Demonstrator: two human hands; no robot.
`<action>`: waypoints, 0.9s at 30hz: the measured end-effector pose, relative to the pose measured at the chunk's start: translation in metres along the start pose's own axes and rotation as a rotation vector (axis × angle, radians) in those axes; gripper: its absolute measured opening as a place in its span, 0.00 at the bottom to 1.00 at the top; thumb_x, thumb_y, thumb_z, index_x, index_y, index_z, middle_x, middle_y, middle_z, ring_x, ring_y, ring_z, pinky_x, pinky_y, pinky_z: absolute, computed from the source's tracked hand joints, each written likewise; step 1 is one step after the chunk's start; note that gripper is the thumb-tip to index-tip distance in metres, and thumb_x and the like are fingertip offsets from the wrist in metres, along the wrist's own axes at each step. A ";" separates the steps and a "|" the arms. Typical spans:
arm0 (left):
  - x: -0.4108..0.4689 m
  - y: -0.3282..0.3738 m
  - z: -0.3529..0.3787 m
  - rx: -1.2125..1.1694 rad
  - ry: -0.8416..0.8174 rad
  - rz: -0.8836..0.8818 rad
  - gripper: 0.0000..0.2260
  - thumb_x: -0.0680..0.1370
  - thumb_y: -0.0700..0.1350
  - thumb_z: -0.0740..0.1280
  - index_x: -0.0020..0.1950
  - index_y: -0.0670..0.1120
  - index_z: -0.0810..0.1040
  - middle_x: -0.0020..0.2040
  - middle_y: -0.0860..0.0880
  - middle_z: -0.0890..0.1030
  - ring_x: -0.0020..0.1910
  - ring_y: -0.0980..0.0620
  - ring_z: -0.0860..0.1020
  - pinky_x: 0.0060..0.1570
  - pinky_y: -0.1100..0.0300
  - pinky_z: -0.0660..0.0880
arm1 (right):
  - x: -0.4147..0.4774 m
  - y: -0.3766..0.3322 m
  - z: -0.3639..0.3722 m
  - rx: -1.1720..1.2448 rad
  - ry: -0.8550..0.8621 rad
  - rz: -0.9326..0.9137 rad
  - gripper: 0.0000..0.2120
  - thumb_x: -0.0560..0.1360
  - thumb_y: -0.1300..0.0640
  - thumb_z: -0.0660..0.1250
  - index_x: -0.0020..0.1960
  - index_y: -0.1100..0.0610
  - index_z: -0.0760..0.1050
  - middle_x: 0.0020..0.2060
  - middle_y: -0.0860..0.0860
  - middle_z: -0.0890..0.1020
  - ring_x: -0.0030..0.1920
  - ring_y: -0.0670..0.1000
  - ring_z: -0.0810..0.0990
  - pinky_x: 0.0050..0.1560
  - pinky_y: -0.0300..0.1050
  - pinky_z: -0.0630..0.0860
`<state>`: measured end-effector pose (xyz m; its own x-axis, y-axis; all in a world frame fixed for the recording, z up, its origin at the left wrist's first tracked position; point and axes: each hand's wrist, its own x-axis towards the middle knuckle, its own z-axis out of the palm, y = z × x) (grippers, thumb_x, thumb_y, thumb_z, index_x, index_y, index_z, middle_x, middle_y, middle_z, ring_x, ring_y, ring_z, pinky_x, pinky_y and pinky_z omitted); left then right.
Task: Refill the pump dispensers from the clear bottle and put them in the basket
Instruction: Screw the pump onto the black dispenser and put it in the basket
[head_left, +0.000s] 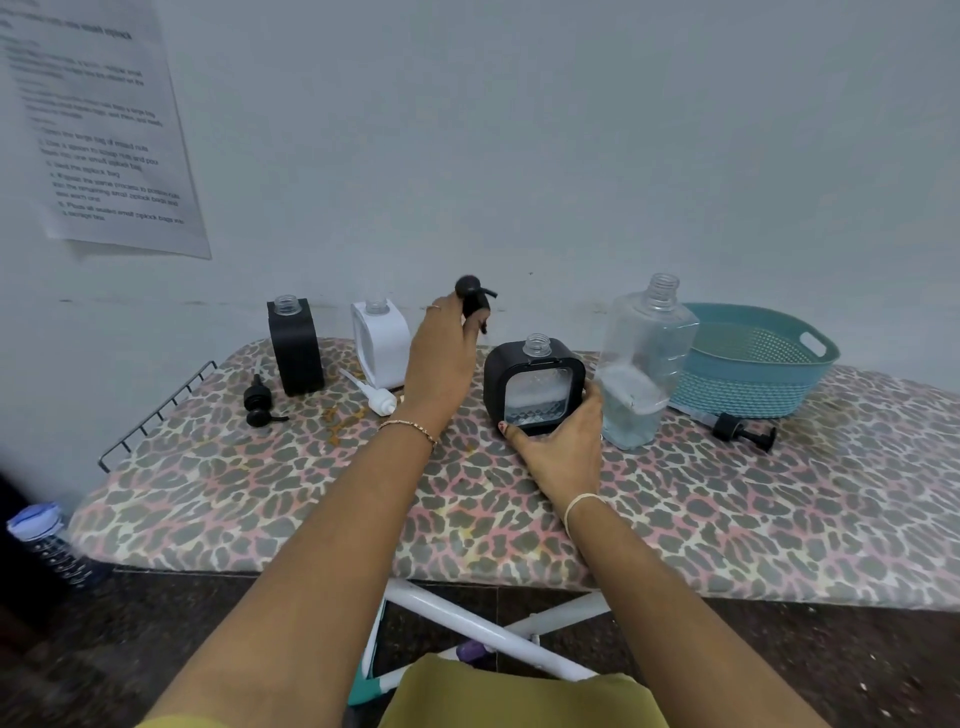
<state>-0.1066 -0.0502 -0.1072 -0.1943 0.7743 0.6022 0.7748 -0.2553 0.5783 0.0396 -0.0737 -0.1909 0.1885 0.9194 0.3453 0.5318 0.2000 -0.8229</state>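
Beside clear bottle (644, 358): dispenser (535, 384) upright, right hand (561, 447) gripping.

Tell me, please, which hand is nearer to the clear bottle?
Right. The right hand holds the windowed black dispenser right beside the clear bottle; the left hand holds a black pump head up, farther to the left.

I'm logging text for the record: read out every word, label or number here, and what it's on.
"Open the large bag of mixed nuts", roughly: paper sheet on the wall; other lines too blurred.
Markings on the water bottle: too blurred.
No text visible on the pump dispensers, clear bottle or basket.
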 end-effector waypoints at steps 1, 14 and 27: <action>0.001 0.005 0.000 -0.071 0.045 -0.003 0.13 0.83 0.48 0.58 0.59 0.41 0.74 0.55 0.43 0.78 0.56 0.47 0.75 0.50 0.60 0.68 | 0.000 0.000 0.000 0.001 0.000 0.000 0.54 0.61 0.45 0.80 0.75 0.61 0.52 0.71 0.55 0.64 0.72 0.54 0.62 0.72 0.49 0.63; 0.021 0.045 0.005 -0.389 0.236 0.022 0.15 0.84 0.50 0.53 0.59 0.44 0.75 0.50 0.49 0.79 0.52 0.53 0.74 0.51 0.65 0.70 | 0.001 0.004 0.003 0.015 0.017 0.022 0.51 0.60 0.45 0.80 0.72 0.61 0.57 0.67 0.55 0.67 0.69 0.54 0.66 0.70 0.51 0.66; 0.010 0.038 0.020 -0.260 -0.145 0.082 0.14 0.82 0.52 0.60 0.59 0.45 0.78 0.49 0.51 0.82 0.48 0.56 0.78 0.52 0.61 0.73 | 0.002 0.006 0.005 0.030 0.030 0.023 0.49 0.59 0.45 0.81 0.71 0.60 0.59 0.65 0.53 0.69 0.67 0.54 0.68 0.67 0.51 0.69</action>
<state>-0.0672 -0.0409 -0.0900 -0.0352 0.8150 0.5784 0.6012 -0.4451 0.6637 0.0393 -0.0689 -0.1970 0.2254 0.9134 0.3389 0.5022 0.1892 -0.8438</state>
